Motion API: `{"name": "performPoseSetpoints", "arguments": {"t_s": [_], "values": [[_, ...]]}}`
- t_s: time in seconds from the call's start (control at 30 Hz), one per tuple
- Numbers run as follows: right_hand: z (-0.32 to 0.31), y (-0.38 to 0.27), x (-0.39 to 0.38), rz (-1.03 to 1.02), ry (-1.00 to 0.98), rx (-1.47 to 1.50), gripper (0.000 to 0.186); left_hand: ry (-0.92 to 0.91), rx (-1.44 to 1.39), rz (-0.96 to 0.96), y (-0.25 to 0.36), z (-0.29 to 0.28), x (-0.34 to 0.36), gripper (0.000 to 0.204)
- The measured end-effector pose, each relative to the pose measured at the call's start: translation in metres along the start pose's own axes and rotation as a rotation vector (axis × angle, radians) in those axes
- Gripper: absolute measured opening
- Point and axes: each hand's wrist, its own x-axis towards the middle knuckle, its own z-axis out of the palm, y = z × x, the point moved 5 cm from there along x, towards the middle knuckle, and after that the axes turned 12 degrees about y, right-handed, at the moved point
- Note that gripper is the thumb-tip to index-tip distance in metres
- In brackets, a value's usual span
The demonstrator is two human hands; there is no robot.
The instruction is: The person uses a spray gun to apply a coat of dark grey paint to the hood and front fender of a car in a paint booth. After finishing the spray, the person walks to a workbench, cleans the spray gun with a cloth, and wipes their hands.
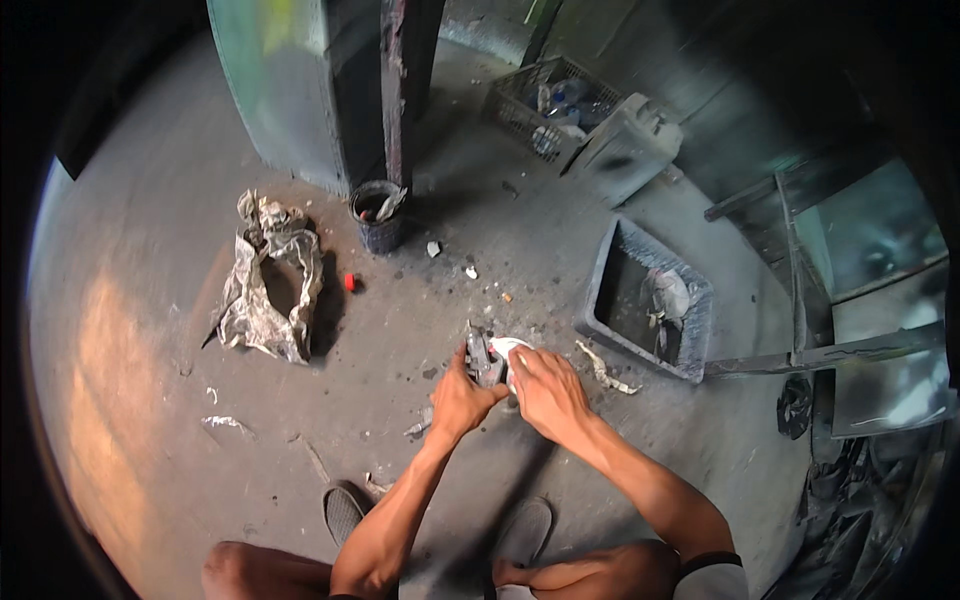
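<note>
Low over the floor in front of me, my left hand (462, 398) is closed round the near side of a small, dark grey, metal-looking part (484, 362). Its thumb reaches across toward the other hand. My right hand (548, 392) grips a smooth white object (508, 346) from above, and its narrower end meets the grey part. A speck of red shows where the two touch. Fingers cover most of the white object, so its kind is unclear. Just left of my left wrist lies a small greyish piece (420, 422) on the floor.
A dark rectangular tub (592, 315) holding a crumpled pale item stands to the right. An open crumpled sack (235, 325) lies left, beside a red cap (350, 283). Farther off are a small bucket (380, 238), a plastic crate (510, 108) and a grey canister (625, 160).
</note>
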Motion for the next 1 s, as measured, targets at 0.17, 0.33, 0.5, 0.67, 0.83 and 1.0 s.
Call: {"name": "performPoseSetpoints", "arguments": {"t_s": [0.17, 0.33, 0.5, 0.67, 0.83, 1.0], "values": [[0.020, 0.068, 0.012, 0.467, -0.061, 0.689, 0.037, 0.112, -0.035, 0.051, 0.017, -0.008, -0.021, 0.092], [0.044, 0.083, -0.033, 1.079, -0.240, 1.238, 0.035, 0.075, -0.013, 0.006, 0.025, -0.023, -0.030, 0.090], [0.013, 0.064, -0.043, 0.552, -0.016, 0.964, 0.042, 0.048, -0.182, 0.042, 0.017, -0.015, -0.046, 0.089], [0.000, 0.039, -0.017, 0.326, -0.218, 0.658, 0.044, 0.052, -0.286, 0.079, 0.004, -0.004, -0.058, 0.089], [-0.011, 0.003, -0.051, 0.148, -0.039, 0.267, 0.046, 0.051, -0.271, 0.037, -0.001, -0.003, -0.053, 0.087], [0.023, 0.024, -0.045, 0.115, -0.153, 0.284, 0.046, -0.028, -0.111, 0.037, 0.020, 0.010, -0.082, 0.086]]}}
